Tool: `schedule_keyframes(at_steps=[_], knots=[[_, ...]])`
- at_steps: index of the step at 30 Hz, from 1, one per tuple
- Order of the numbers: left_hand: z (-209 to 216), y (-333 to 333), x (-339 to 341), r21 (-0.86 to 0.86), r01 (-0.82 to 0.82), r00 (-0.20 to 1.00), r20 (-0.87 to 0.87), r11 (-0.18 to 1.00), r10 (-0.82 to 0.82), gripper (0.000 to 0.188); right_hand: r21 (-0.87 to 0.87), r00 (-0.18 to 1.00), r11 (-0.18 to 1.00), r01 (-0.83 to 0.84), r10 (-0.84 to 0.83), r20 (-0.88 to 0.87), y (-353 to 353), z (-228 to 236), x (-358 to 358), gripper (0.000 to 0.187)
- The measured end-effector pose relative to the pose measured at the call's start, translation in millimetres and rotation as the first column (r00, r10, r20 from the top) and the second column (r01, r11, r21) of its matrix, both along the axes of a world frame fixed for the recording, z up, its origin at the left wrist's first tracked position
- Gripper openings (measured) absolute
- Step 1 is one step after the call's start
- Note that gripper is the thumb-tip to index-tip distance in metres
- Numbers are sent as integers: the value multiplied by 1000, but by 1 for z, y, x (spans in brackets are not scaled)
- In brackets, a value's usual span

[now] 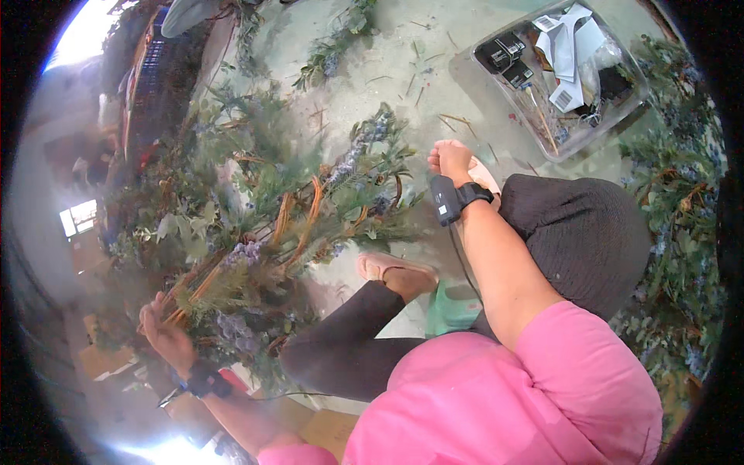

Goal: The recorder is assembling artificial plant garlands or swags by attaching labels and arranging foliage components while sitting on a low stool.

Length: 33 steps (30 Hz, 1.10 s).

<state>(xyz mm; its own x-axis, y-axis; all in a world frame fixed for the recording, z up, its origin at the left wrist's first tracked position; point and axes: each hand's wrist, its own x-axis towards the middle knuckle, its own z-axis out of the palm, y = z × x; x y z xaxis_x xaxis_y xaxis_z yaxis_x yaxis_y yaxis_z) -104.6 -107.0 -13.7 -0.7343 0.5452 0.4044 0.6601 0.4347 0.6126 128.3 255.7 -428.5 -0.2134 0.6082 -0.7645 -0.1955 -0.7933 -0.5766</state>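
At the left, my left hand (167,339) grips brown twig stems at the near end of a leafy greenery wreath (244,252). The wreath has bent brown twigs, green leaves and small blue-purple flowers, and it spreads across the floor in front of my legs. My right hand (451,160) is raised apart from the wreath, over the floor at the middle. Its fingers are curled closed; what they hold, if anything, is hidden. A dark band with a small box and a cable sits on my right wrist.
A clear plastic bin (554,151) holding black boxes, papers and a brush stands at the far right. More leafy garlands (678,209) line the right edge. A loose greenery sprig (335,50) and scattered twigs lie on the pale floor (387,39). Cardboard (325,434) lies near my left arm.
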Motion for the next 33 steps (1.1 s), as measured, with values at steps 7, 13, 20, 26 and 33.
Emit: schedule_keyframes(at_steps=[7, 13, 20, 26, 33], knots=[[-12, -13, -18, 383, -144, 870, 488, 912, -68, 16, 20, 996, 997, -81, 81, -27, 0, 1, -4, 7], [-20, -25, -19, 321, -242, 946, 287, 916, 150, 15, 228, 972, 949, -218, 232, -33, 4, 46, -32, 11], [-21, 10, 20, 354, -210, 889, 456, 912, 28, 15, 692, 645, 538, -482, 752, -137, -16, 110, -71, 19], [-23, 8, 29, 383, -173, 937, 348, 908, 32, 13, 830, 584, -108, -548, 660, 472, -59, 91, -79, 17], [-22, -4, 36, 360, -21, 923, 365, 933, -120, 14, 733, 538, -227, -642, 547, 641, -81, 107, -73, 17]])
